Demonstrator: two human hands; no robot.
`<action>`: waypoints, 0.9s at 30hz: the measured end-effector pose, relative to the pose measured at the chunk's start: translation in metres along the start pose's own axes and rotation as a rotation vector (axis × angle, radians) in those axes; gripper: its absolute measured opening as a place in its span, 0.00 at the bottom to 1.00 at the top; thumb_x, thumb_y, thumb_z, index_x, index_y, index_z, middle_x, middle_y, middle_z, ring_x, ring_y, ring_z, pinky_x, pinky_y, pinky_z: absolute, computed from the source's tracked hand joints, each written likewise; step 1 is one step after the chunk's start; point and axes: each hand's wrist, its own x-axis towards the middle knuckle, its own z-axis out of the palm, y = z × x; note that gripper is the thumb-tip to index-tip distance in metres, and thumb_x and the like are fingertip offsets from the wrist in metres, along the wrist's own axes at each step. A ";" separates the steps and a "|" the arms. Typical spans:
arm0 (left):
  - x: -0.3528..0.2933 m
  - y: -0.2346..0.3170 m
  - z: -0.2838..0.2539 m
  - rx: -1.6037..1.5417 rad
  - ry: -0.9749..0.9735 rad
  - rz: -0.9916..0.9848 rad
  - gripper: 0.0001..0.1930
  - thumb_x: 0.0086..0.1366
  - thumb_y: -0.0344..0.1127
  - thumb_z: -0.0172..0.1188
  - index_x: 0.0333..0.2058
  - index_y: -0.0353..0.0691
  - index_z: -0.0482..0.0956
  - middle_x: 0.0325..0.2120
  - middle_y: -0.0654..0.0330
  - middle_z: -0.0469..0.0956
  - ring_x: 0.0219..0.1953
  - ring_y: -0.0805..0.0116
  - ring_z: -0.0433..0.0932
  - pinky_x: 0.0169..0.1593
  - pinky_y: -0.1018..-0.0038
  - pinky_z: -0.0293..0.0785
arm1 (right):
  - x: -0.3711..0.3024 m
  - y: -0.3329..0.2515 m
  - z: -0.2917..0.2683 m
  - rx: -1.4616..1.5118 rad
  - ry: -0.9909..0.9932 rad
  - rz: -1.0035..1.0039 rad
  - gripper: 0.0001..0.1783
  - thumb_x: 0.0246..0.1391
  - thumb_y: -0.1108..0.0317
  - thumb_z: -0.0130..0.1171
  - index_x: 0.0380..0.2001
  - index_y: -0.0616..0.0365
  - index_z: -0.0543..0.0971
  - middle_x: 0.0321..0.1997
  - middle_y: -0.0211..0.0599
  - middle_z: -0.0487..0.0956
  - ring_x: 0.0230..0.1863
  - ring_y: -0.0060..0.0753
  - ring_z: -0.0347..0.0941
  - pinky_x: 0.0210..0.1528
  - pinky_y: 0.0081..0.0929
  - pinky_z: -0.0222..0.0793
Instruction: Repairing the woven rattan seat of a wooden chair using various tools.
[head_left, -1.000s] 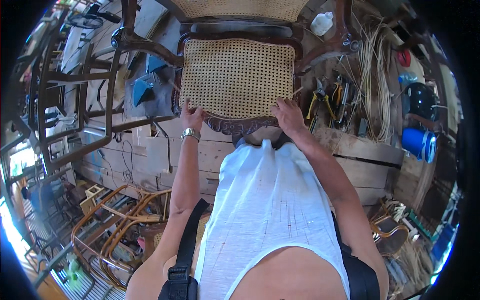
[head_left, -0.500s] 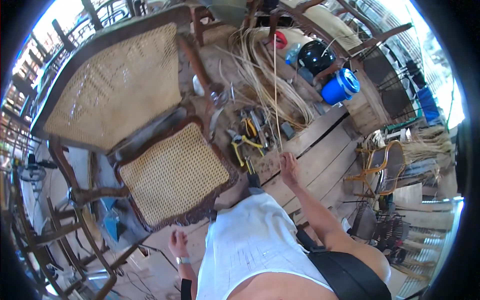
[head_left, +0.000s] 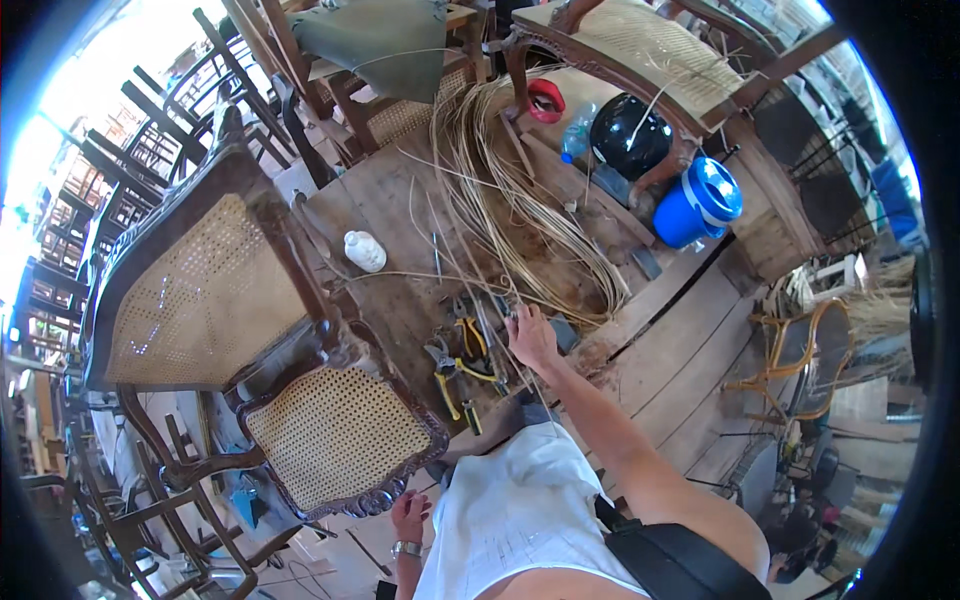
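Observation:
At the coil of pale cane strands (head_left: pixel 590 275) on the floor, my right hand (head_left: pixel 532 338) is closed, its fingertips pinching a thin cane strand. Just left of it lie yellow-handled pliers (head_left: pixel 462 372), with other hand tools around them. My left hand (head_left: pixel 410 515), a metal watch on its wrist, hangs below the chair's front rail with fingers loosely curled and apart. Nothing shows in it. The carved dark wooden chair (head_left: pixel 435 437) stands to my left. Its woven cane seat (head_left: pixel 335 437) and cane back (head_left: pixel 205 300) face me.
A white bottle (head_left: pixel 365 251) lies on the boards beyond the chair. Farther right are a blue lidded bucket (head_left: pixel 690 205), a black helmet-like ball (head_left: pixel 630 135), a plastic bottle (head_left: pixel 578 135) and a red object (head_left: pixel 545 101). Stacked chair frames crowd the left; a rattan chair (head_left: pixel 800 350) stands right.
My right hand has moved left and slightly farther away, over the tools and coil. The long strand no longer stretches straight up from it. My left hand has shifted right, and the view has turned.

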 end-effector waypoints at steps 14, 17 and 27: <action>-0.081 -0.055 0.088 -0.214 0.141 -0.217 0.16 0.67 0.39 0.60 0.48 0.36 0.75 0.35 0.57 0.82 0.31 0.69 0.81 0.31 0.77 0.78 | 0.200 -0.042 0.030 0.411 -0.423 -0.034 0.40 0.63 0.40 0.44 0.68 0.59 0.59 0.55 0.57 0.76 0.55 0.58 0.74 0.58 0.48 0.68; -0.092 -0.024 0.119 -0.274 0.248 -0.231 0.11 0.67 0.35 0.58 0.42 0.34 0.77 0.31 0.55 0.83 0.30 0.67 0.82 0.30 0.74 0.78 | 0.214 -0.057 0.044 0.678 -0.414 0.020 0.36 0.64 0.46 0.50 0.67 0.58 0.62 0.48 0.49 0.82 0.52 0.46 0.78 0.55 0.40 0.70; -0.062 0.006 0.145 -0.180 0.242 -0.119 0.17 0.66 0.40 0.61 0.49 0.38 0.76 0.37 0.56 0.83 0.32 0.69 0.82 0.31 0.77 0.76 | 0.111 -0.142 -0.070 1.108 -0.057 -0.307 0.15 0.60 0.82 0.51 0.48 0.58 0.76 0.30 0.31 0.75 0.28 0.19 0.67 0.30 0.18 0.65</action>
